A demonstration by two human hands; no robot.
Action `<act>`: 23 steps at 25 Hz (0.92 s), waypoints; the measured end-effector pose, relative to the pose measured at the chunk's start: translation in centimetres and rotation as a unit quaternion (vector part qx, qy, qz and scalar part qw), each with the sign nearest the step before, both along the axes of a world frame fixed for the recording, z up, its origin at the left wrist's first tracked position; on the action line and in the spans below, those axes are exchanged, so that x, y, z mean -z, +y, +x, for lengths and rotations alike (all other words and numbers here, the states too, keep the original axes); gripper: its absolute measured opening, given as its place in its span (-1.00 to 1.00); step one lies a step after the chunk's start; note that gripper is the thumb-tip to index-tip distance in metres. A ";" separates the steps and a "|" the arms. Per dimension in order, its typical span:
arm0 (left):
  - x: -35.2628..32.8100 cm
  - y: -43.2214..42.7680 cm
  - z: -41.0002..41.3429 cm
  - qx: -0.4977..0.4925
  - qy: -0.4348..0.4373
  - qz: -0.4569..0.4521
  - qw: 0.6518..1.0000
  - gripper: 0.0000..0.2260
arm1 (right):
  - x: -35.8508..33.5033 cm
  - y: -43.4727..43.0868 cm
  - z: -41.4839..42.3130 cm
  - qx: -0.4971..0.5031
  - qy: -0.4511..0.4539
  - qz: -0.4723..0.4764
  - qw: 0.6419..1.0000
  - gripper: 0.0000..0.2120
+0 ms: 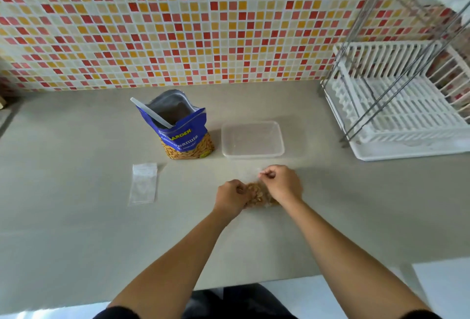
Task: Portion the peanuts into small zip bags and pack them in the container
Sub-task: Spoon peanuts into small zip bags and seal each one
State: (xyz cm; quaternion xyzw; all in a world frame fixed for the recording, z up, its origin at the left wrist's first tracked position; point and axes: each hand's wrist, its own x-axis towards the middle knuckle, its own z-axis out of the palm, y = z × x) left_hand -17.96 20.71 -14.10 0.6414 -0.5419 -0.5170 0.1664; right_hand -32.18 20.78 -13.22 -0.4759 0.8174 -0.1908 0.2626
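Sealing step, by the look of it. Left hand curled against the left side of the filled bag, fingers clamped on the plastic. Right hand pinching the clear top edge, thumb and fingertips pressed together on it. Filled bag lying on the surface between both hands, just in front of the container, not yet in it. Zip shut or open: impossible to tell through the blur.

Possible trouble from here:
- A zip left partly open through uneven pressing, then peanuts spilling on the lift toward the container.
- Nuts caught in the zip track, blocking the closure.
- Trapped air, making for a puffy bag and a poor fit once packed.
- Too hard a squeeze from the left hand, forcing nuts up toward the mouth.
- A careless forearm sweep toward the peanut pack, standing open and upright behind the hands with a scoop leaning inside, probably easy to tip.
- The thin empty bag, lying flat well to the left, apt to slide under a sleeve or a draught.

Count:
- Two hands.
- One filled bag.
- One empty bag.
- One peanut pack.
- One scoop.
- One container, no bags visible inside.
- One dish rack at the far right, near the tiled wall.
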 end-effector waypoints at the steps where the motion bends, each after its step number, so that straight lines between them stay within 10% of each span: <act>1: 0.7 0.1 -0.3 0.002 -0.021 -0.010 1.000 -0.87 | 0.7 0.1 0.1 0.003 0.023 0.000 1.000 -0.84; 8: 0.7 -0.2 -0.2 0.006 -0.119 -0.059 0.991 -0.60 | 1.9 0.1 0.4 -0.035 0.133 -0.064 0.988 -0.76; 15: 0.0 -1.4 8.5 -0.146 -0.133 -0.101 0.975 -0.76 | 1.4 -0.7 7.4 -0.167 0.075 -0.144 0.973 -0.89; 23: 1.3 -3.2 20.5 -0.227 -0.231 -0.038 0.945 -0.64 | 6.5 -0.8 17.4 -0.376 0.111 -0.054 0.918 -0.41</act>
